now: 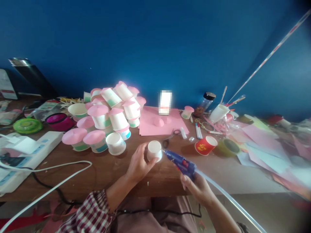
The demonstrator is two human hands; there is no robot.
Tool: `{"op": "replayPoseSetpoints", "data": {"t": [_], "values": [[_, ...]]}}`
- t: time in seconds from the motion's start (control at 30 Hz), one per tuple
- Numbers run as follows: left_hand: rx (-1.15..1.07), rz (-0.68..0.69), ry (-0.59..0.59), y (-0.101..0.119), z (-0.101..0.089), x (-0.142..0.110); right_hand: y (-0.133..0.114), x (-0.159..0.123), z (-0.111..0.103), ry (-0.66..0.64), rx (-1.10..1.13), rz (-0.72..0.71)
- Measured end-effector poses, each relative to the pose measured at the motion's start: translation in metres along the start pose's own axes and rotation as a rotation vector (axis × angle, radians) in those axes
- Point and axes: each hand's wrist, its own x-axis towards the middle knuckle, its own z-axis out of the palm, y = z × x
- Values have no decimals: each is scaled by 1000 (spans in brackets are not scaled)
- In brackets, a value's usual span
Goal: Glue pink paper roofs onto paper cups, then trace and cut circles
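Two bare hands work near the middle of the frame, over the brown tabletop [104, 178]. The left hand [136, 166] holds a white paper cup [154, 154]; its fingers [143, 150] are closed around the side, and the thumb is pressed on the lower front. The flat, pale end of this cup faces up, so it seems to be upside down. The right hand [200, 189] grips a blue glue gun [179, 161] by its handle, fingers bent around it, though part of them is hidden and I cannot tell if the trigger is pressed. The nozzle points to the left and is at the right edge of the cup's top, touching or just beside it. A long clear glue stick [230, 197] goes out from the back of the gun toward the lower right corner.

I judge that the step in hand is the putting of glue on the upper edge of the cup. From this position, the move calls for a steady left hold and for a light, even path of the tip around the edge, with the fingers away from the hot nozzle.

At the left of centre stands a pile of cups with pink paper tops [98, 110], and one cup without such a top [115, 144] is in front of it. Pink sheets [145, 126] lie at the centre, with scissors [167, 142] just below them.
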Motion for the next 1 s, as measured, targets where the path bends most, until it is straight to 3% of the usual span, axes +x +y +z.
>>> {"op": "replayPoseSetpoints", "data": {"t": [0.1,0.43,0.53,0.6,0.7,0.83,0.93,1.0], "values": [[-31,-19,-21,0,-1,0,-2,0,0,-43,-14,-30],[-55,-67,-43,2,-3,1,-9,-1,2,-2,-31,-81],[-57,-81,-43,-1,-2,0,-6,-4,-6,75,-86,-129],[-56,-101,-42,-1,-2,1,-1,-7,-14,199,-89,-138],[-50,-149,-53,2,-3,2,11,-11,-38,459,-145,-123],[-31,-204,-72,4,-4,5,33,-21,-90,712,-414,-76],[-26,-206,-71,3,-2,6,53,-26,-133,844,-683,103],[4,-199,-61,2,-2,7,65,-26,-157,859,-862,254]]}}
